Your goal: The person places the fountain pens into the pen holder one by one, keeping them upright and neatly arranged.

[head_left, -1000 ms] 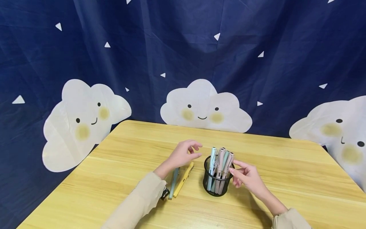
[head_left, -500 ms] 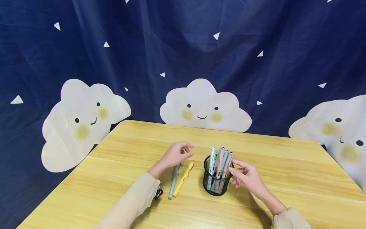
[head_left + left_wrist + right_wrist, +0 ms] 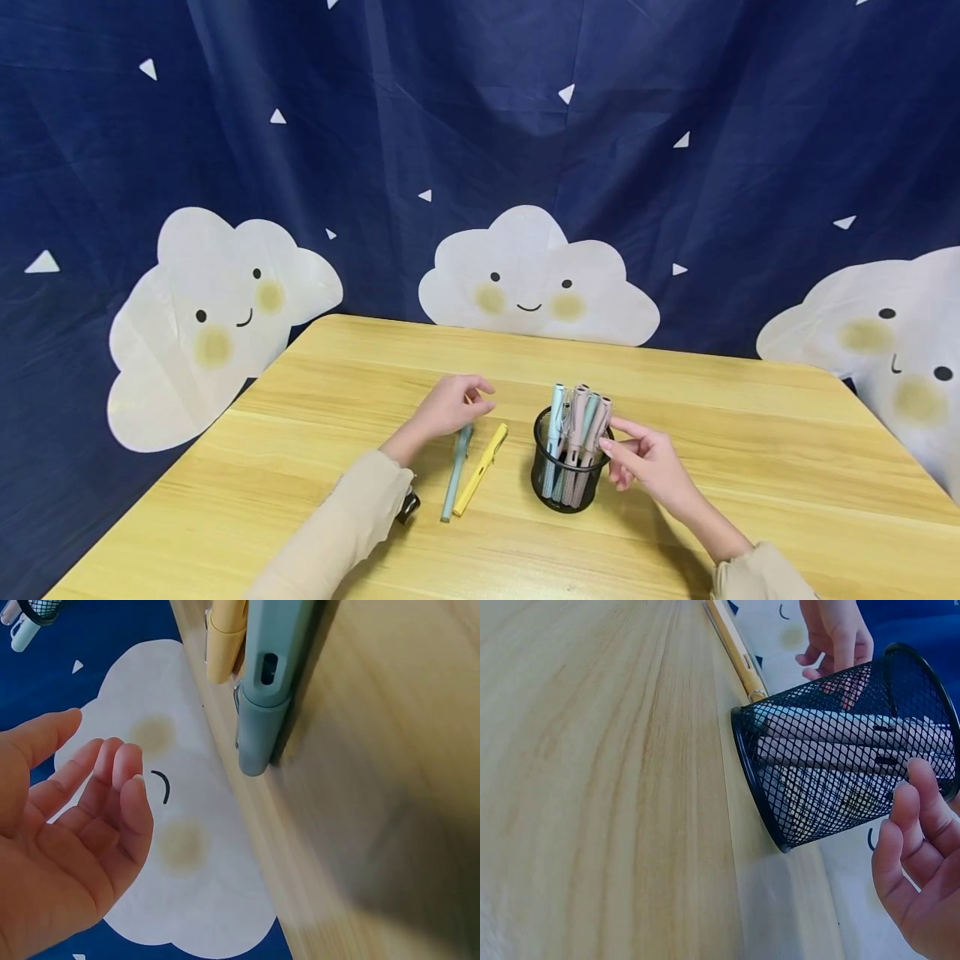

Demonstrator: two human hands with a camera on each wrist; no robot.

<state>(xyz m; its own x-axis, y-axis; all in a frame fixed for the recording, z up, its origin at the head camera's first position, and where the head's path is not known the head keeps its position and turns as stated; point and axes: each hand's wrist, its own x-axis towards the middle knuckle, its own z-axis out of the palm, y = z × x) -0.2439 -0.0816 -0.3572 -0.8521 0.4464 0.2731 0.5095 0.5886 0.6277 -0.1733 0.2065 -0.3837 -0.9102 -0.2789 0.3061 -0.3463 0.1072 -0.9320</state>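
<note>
A black mesh pen holder (image 3: 567, 468) stands upright on the table with several pens in it, among them a light blue pen (image 3: 556, 417) and a mauve pen (image 3: 597, 431). My right hand (image 3: 660, 473) holds its right side at the rim, thumb in front, index finger behind. In the right wrist view, the other fingertips (image 3: 917, 769) lie beside the mesh. My left hand (image 3: 447, 406) hovers left of the holder, fingers loosely bent, nothing in them. Below it lie a teal pen (image 3: 457, 477) and a yellow pen (image 3: 481, 471), side by side.
The wooden table (image 3: 750, 467) reaches back to a dark blue curtain (image 3: 480, 125) with printed clouds. A black device (image 3: 408, 506) sits under my left wrist, left of the loose pens.
My left hand has drawn away from the pen holder, to the left, uncovering more of the teal pen. The right hand, the holder and the loose pens have stayed in place.
</note>
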